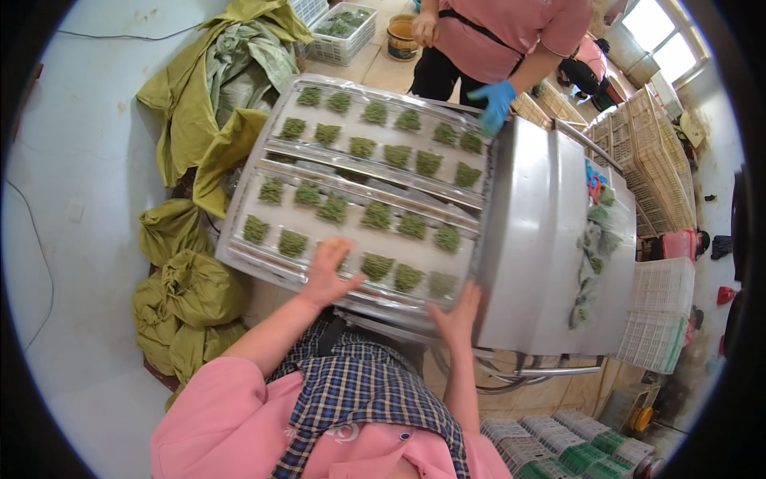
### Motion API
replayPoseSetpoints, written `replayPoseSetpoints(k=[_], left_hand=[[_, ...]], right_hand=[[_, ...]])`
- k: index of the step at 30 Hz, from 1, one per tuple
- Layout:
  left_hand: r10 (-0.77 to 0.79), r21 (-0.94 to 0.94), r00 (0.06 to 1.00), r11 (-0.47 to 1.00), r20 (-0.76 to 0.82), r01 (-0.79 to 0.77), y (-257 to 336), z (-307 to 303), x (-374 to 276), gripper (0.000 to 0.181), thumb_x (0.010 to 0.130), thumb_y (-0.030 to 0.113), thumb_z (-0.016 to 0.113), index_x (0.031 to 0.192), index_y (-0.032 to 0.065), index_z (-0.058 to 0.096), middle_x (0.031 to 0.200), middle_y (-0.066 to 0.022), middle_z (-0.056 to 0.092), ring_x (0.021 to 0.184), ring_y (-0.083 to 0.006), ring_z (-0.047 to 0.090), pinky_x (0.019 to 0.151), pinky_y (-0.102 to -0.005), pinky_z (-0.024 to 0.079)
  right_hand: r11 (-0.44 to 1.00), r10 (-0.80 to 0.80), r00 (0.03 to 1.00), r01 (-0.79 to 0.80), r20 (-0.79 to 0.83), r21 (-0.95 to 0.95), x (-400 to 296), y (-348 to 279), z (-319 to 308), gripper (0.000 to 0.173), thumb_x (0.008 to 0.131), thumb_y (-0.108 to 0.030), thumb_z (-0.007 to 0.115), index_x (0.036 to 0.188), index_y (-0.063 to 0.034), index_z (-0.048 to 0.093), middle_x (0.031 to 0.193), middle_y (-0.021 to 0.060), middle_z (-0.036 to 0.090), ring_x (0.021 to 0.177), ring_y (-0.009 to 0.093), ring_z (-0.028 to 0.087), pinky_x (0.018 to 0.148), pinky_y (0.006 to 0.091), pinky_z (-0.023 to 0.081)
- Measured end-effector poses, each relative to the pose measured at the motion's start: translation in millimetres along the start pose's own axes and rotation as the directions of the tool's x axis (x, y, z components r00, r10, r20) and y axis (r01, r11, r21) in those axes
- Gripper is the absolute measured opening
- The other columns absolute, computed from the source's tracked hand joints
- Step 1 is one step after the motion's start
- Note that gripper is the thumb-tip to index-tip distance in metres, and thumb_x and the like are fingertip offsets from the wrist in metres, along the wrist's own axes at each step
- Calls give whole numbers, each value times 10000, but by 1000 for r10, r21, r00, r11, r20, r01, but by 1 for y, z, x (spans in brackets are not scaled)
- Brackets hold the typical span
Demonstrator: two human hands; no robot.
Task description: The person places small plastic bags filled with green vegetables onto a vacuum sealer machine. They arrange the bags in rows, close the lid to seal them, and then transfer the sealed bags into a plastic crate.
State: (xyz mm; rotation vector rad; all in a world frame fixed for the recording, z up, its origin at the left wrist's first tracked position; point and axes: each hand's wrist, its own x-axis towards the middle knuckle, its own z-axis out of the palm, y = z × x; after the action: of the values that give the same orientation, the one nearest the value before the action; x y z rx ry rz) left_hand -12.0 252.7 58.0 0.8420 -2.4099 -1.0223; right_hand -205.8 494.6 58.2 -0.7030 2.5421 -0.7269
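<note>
Clear plastic pouches of green plant material (377, 215) lie in rows on a wide metal machine bed (407, 242), which looks like a vacuum sealer's. Two long metal bars (371, 191) run across its middle, with a dark gap between them. My left hand (331, 272), fingers spread, is over the near row and partly hides one pouch. At the bed's near right corner is my right hand (458, 314), fingers apart, close to a pouch (443, 284). Neither hand has anything gripped. Whether the fingertips touch the pouches cannot be told.
Across the bed stands a co-worker, whose blue-gloved hand (495, 105) is by the far right corner. A steel cover (538, 239) on the right carries loose clear bags (592, 257). Olive sacks (203, 287) are piled left; plastic crates (658, 287) stand right. A bucket (402, 39) sits beyond.
</note>
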Motion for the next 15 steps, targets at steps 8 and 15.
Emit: replayPoseSetpoints(k=[8, 15], left_hand=[[-444, 508, 893, 787, 77, 349, -134, -150, -21, 1157, 524, 598, 828, 1488, 296, 262, 1498, -254, 195, 1378, -469, 181, 1100, -554, 206], [-494, 14, 867, 868, -61, 496, -196, -165, -42, 1107, 556, 344, 868, 1485, 227, 278, 1463, -236, 265, 1299, -381, 367, 1038, -442, 365]], right_hand=[[995, -104, 994, 104, 30, -8, 16, -143, 124, 934, 576, -412, 884, 1336, -97, 443, 1372, 314, 287, 1245, 463, 373, 1034, 482, 369], [963, -99, 984, 57, 147, 263, 18, -271, 229, 840, 650, -328, 849, 1330, -63, 432, 1306, 290, 336, 1169, 409, 440, 1008, 435, 397]])
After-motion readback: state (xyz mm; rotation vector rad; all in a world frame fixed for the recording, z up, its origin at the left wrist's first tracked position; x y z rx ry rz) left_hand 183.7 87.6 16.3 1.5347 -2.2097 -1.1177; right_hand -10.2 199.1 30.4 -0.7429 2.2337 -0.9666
